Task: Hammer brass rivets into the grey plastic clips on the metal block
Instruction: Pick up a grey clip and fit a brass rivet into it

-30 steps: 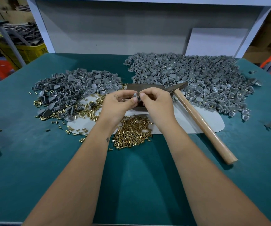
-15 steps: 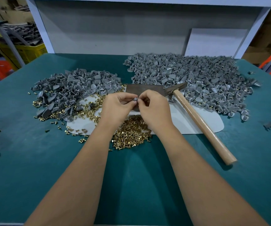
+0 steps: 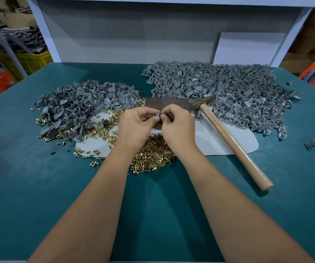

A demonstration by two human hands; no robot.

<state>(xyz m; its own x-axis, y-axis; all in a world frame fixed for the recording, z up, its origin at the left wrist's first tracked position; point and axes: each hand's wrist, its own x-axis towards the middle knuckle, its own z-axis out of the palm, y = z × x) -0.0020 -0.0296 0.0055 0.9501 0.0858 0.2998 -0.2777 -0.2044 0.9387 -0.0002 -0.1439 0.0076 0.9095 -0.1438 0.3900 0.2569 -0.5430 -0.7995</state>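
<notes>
Seating a rivet in a clip by hand, hammer not yet picked up.

My left hand (image 3: 135, 126) and right hand (image 3: 177, 126) meet fingertip to fingertip, both pinching one small grey plastic clip (image 3: 157, 116) just above the metal block (image 3: 164, 103); I judge a brass rivet is going into it, though it is too small to make out. Just beyond my right knuckles the hammer (image 3: 228, 137) lies idle, its head touching the block. Under my wrists sits the loose rivet pile (image 3: 151, 158). Left of my fingers is a smaller clip heap (image 3: 84, 105) mixed with rivets; beyond and right, a larger clip heap (image 3: 228, 92), some showing brass. Which heap is finished I can't tell for sure, but plenty of rivets remain.
</notes>
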